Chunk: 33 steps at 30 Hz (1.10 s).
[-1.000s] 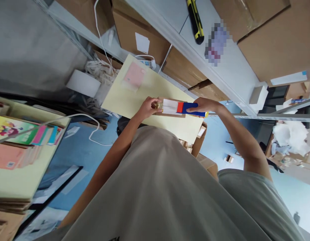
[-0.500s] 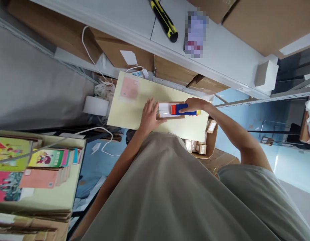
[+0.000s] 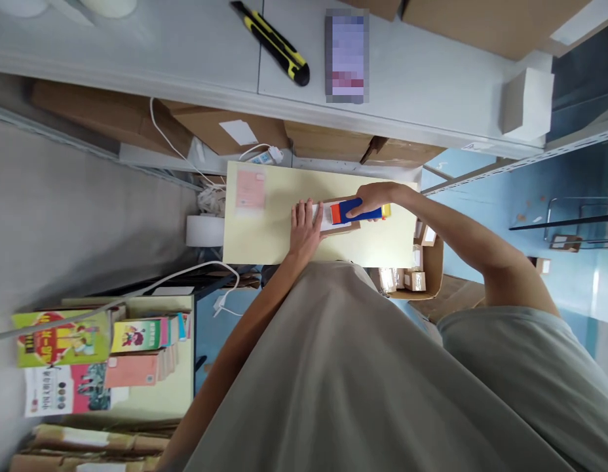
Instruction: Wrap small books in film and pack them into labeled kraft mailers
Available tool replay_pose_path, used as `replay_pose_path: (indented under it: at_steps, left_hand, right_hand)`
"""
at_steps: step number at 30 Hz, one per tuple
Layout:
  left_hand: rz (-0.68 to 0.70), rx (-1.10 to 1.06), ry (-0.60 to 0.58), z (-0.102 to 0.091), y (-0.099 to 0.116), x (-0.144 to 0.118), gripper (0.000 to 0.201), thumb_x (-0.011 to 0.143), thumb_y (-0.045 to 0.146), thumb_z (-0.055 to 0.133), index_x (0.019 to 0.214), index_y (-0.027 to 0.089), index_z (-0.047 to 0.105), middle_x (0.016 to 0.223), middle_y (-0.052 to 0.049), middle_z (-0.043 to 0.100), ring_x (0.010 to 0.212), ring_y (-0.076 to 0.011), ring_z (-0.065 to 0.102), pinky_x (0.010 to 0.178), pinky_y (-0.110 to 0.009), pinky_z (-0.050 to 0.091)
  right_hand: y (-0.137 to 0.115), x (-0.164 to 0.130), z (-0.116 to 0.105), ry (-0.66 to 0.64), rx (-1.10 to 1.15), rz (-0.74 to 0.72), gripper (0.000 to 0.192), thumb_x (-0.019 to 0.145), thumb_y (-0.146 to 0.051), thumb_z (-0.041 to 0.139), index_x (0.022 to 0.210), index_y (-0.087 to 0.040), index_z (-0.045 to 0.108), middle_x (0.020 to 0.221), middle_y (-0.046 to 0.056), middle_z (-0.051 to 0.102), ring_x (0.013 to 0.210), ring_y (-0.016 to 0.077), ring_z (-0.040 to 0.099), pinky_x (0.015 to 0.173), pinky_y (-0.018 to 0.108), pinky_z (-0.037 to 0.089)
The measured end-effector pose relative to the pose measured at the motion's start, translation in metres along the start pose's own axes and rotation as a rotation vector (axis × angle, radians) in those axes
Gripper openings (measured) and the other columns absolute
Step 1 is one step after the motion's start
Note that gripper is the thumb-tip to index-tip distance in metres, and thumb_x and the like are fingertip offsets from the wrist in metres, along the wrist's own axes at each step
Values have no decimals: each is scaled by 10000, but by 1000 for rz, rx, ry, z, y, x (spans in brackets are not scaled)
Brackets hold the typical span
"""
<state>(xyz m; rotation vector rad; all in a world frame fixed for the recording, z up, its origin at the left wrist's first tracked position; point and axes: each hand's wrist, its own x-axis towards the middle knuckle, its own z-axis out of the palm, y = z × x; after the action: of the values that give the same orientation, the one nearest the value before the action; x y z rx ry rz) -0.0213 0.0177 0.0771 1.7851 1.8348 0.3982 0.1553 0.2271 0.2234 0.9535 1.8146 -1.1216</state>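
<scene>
Two hands meet on a small brown carton (image 3: 344, 227) lying on the pale yellow table (image 3: 265, 242), just right of the table's middle. The right hand (image 3: 377, 196) is closed around the blue handle of a tape dispenser (image 3: 359, 212) with a red block at its front, and holds it flat along the carton's top, pointing toward 9 o'clock. The left hand (image 3: 304, 226) lies at the carton's 9 o'clock end, fingers straight and together, palm pressed down over that end and the white strip (image 3: 327, 215) that runs out from the dispenser.

A second ago the left hand was pinching that end of the carton with curled fingers; half a second ago it had begun to flatten; now it is laid flat upon it. The right hand has kept its grip on the handle throughout, and the dispenser sits in much the same place on the carton. By my reading, the strip is laid and being smoothed down at that end.

The view has also swung: the shelf edge now runs level across the top, and the table sits square.

At 10 o'clock from the carton a pink slip (image 3: 249, 191) lies on the table. Off the table's 9 o'clock edge stands a white roll (image 3: 204, 231). At 4 o'clock an open box (image 3: 434, 262) holds small packets. On the grey shelf (image 3: 186, 46) at 12 o'clock lies a yellow-and-black utility knife (image 3: 274, 44). Far off at 8 o'clock, colourful books (image 3: 102, 341) are stacked.
</scene>
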Motion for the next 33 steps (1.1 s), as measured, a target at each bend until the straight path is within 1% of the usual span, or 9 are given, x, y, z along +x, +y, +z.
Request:
replay_pose_path:
  at_steps: [4, 10, 13, 15, 19, 22, 27, 31, 33]
  left_hand:
    - [27, 33, 4, 4, -1, -8, 1290, 843, 520, 1015, 1882, 215, 314, 1922, -297, 275, 1808, -565, 185, 1442, -828, 69]
    - [25, 127, -69, -2, -6, -15, 1194, 933, 506, 948, 1869, 138, 304, 1922, -345, 219, 1808, -560, 184, 1439, -803, 85]
    - [28, 137, -64, -3, -7, -18, 1076, 984, 423, 901, 1858, 146, 338, 1918, -334, 249, 1803, -545, 207, 1439, -788, 119]
    - [38, 138, -49, -3, -7, -19, 996, 1022, 363, 852, 1853, 139, 352, 1914, -329, 267, 1798, -540, 223, 1437, -781, 140]
    - [49, 126, -46, -2, -9, -20, 1045, 1009, 413, 868, 1861, 128, 333, 1914, -333, 259, 1789, -561, 220, 1424, -810, 143]
    - [57, 133, -58, -2, -10, -20, 1140, 964, 474, 920, 1865, 128, 314, 1910, -350, 247, 1785, -579, 215, 1419, -824, 134]
    - [66, 149, -48, 2, -14, -17, 1161, 935, 515, 954, 1848, 120, 356, 1890, -370, 274, 1775, -591, 233, 1422, -804, 142]
    - [44, 175, -27, 2, -18, -13, 1121, 952, 509, 938, 1842, 112, 385, 1889, -363, 286, 1778, -580, 235, 1428, -784, 152]
    - [50, 205, -44, 1, -21, -14, 1077, 968, 450, 926, 1842, 114, 396, 1902, -353, 270, 1787, -565, 237, 1440, -761, 148]
  right_hand:
    - [26, -14, -10, -47, 62, 8, 797, 719, -932, 938, 961, -177, 859, 817, 88, 808, 787, 270, 783, 740, 385, 613]
    - [90, -49, -33, 23, -83, 129, 741, 826, -900, 888, 914, -167, 818, 908, 88, 820, 885, 275, 780, 820, 377, 598]
    - [112, -54, -30, -17, -162, 205, 812, 985, -881, 735, 907, -75, 792, 945, 157, 825, 891, 233, 768, 838, 344, 542]
    - [118, -48, -20, -10, -192, 247, 813, 1014, -868, 710, 930, -65, 800, 958, 168, 829, 893, 238, 768, 850, 355, 537]
    - [116, -22, 10, 116, -242, 292, 726, 915, -856, 850, 1010, -136, 852, 924, 134, 822, 913, 308, 781, 870, 411, 582]
    - [105, -1, 33, 232, -305, 299, 707, 926, -786, 881, 1117, -105, 862, 940, 167, 825, 942, 345, 801, 879, 433, 597]
    - [71, 20, 65, 362, -373, 290, 656, 985, -612, 862, 1348, -67, 815, 1159, 260, 856, 1139, 409, 820, 964, 445, 608]
    - [49, 29, 89, 458, -389, 327, 422, 1037, -345, 782, 1371, -89, 814, 1355, 295, 830, 1284, 444, 799, 1030, 488, 599]
    - [46, 27, 98, 467, -363, 347, 378, 1053, -270, 740, 1380, -93, 809, 1396, 293, 820, 1304, 440, 797, 1021, 488, 607]
